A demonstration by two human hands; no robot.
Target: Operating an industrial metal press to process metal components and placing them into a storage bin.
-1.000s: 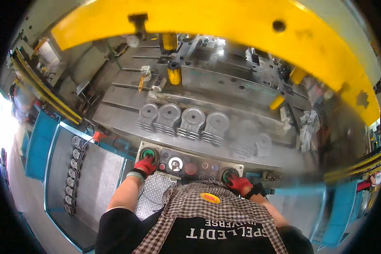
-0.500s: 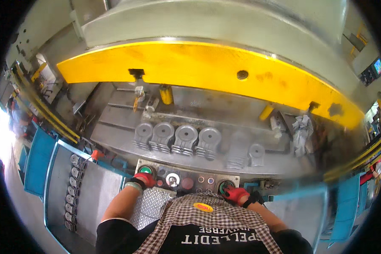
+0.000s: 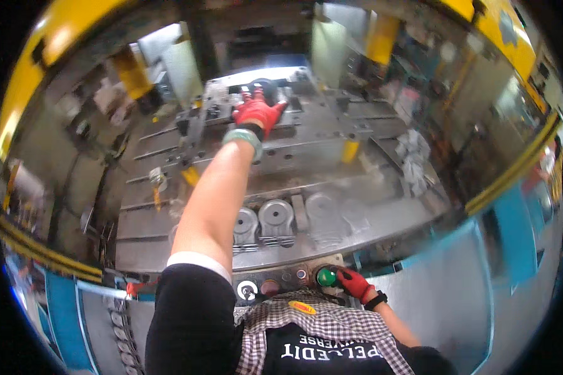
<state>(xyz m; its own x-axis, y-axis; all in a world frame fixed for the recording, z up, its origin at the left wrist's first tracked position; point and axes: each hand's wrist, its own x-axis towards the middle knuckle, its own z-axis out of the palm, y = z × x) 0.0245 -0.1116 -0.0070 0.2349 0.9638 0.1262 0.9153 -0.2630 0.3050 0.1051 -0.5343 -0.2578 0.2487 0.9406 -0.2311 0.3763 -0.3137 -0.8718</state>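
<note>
Head view: the left hand (image 3: 258,114) extends over the die (image 3: 303,147), fingers spread and thumb apart, at a dark round piece (image 3: 269,89); contact cannot be confirmed, and no hold is evident. The right hand (image 3: 355,285) lies at the green button (image 3: 326,276), fingers by its right edge; whether that grip is clenched or loose cannot be told. Stacked parts (image 3: 276,215) stand on the front of the bed (image 3: 381,215). Step in hand, as judged: reaching for the piece. The next move calls for a firm left grip, button left unpressed
</note>
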